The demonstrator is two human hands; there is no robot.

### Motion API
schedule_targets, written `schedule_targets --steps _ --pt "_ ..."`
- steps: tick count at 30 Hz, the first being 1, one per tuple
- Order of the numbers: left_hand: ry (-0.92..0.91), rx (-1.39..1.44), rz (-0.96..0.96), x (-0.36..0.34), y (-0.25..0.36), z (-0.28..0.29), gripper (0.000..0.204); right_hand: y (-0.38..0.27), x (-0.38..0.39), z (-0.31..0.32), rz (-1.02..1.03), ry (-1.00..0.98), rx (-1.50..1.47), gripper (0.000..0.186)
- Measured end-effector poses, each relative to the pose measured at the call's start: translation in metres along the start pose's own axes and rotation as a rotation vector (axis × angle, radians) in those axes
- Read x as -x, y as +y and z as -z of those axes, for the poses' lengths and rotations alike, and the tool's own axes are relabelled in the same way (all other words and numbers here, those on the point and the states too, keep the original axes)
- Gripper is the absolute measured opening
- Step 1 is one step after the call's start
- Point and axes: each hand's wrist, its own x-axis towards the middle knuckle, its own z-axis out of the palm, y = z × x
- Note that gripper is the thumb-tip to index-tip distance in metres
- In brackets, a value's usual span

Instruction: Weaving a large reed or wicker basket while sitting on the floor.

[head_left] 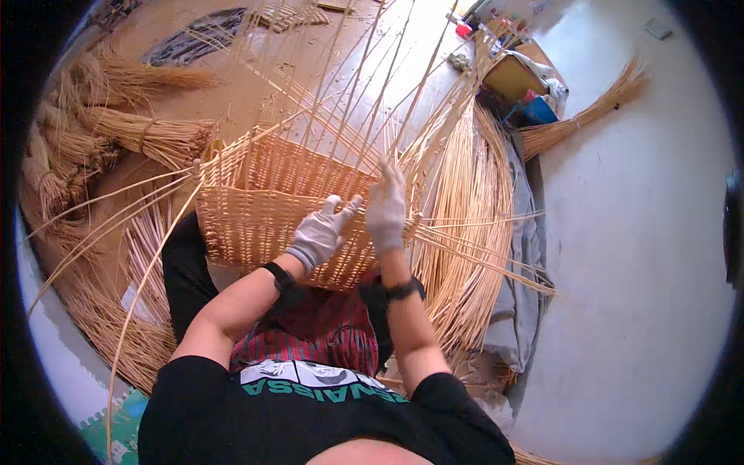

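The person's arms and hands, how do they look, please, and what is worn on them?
The left hand and the right hand each wear a pale grey-white glove ending near the wrist. A dark band circles each wrist, left and right. The forearms are otherwise uncovered, up to short black sleeves, on which no marking is visible.

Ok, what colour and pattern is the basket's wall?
The basket is golden tan, in a woven wicker pattern; the head view shows it best.

left fingers (345, 212) parted, right fingers (387, 173) extended; both forearms (246, 304) reaching forward.
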Motion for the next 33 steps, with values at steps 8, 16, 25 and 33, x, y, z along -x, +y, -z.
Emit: schedule_targets --steps 8,16,25,33 --pt "0.031 -0.173 -0.068 -0.018 -0.003 -0.028 0.043 0.056 0.044 0.072 -0.469 0.307 -0.489 0.032" --pt "-0.246 -0.155 0.369 -0.085 0.033 -0.005 0.045 -0.006 0.064 0.104 -0.074 -0.108 -0.182 0.029" --pt "-0.093 -0.023 -0.009 -0.027 0.091 -0.037 0.057 0.078 0.023 0.114 -0.246 0.273 -0.337 0.022" --pt "-0.211 -0.187 -0.032 -0.038 0.077 -0.067 0.071 0.144 0.020 0.154 -0.641 0.398 -0.724 0.026"
